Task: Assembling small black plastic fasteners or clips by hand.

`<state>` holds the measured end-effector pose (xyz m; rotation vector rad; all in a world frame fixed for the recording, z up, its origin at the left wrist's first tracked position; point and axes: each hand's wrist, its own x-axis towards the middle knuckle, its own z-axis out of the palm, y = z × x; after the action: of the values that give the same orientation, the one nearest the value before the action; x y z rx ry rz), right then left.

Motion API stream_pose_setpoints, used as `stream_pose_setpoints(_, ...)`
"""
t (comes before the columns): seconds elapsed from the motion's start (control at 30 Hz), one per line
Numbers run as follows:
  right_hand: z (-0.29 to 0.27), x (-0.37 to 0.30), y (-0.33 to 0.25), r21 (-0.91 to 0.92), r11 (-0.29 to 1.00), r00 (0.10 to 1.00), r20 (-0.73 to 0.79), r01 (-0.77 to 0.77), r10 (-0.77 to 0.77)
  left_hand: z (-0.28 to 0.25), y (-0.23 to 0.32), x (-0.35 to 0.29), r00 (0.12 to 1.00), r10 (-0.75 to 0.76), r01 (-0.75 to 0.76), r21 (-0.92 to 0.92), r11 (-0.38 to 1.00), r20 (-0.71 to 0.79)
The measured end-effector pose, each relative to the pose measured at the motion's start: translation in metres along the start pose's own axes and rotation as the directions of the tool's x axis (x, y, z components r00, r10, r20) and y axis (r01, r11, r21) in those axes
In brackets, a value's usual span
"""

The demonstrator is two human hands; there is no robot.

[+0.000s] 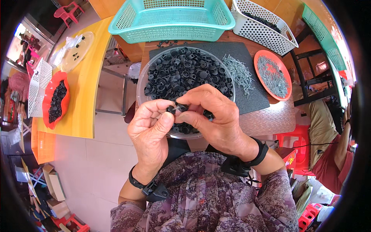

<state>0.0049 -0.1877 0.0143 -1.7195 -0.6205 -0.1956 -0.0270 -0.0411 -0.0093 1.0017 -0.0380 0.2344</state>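
Between the thumb and fingers of my left hand [150, 129] is a small black plastic part [171, 109]. My right hand [218, 116] pinches a second small black plastic piece [181, 107] right beside it. A thin shiny bit of metal shows between the two parts; its kind is too small to tell. Both hands are held over the near side of a round clear tub [141, 87] full of black plastic caps and ring-shaped parts [176, 73]. Some parts below the hands are hidden by them.
A dark mat [253, 104] under the tub bears a heap of silver screws [239, 73]. An orange plate [285, 69] holds more. Behind stand a teal basket [174, 35] and a white basket [266, 38]. Left, a yellow table [83, 116] carries a red dish [47, 104]. Another person's arm [342, 150] is at right.
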Motion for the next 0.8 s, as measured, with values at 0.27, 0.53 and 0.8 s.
stream_pose_setpoints(0.27,-0.009,-0.002,0.006,0.295,0.935,0.979,0.001,-0.197,0.206,0.003,0.000,0.000,0.999,-0.029,0.028,0.032,0.999,0.039)
stream_pose_setpoints(0.53,-0.012,-0.003,-0.001,0.517,0.775,0.928,0.127,-0.363,0.350,0.006,0.001,-0.003,0.999,0.008,-0.014,0.140,0.990,0.047)
stream_pose_setpoints(0.8,-0.018,-0.004,0.004,0.526,0.704,0.874,0.204,-0.478,0.440,0.006,0.004,-0.006,0.998,0.045,-0.054,0.283,0.958,0.039)
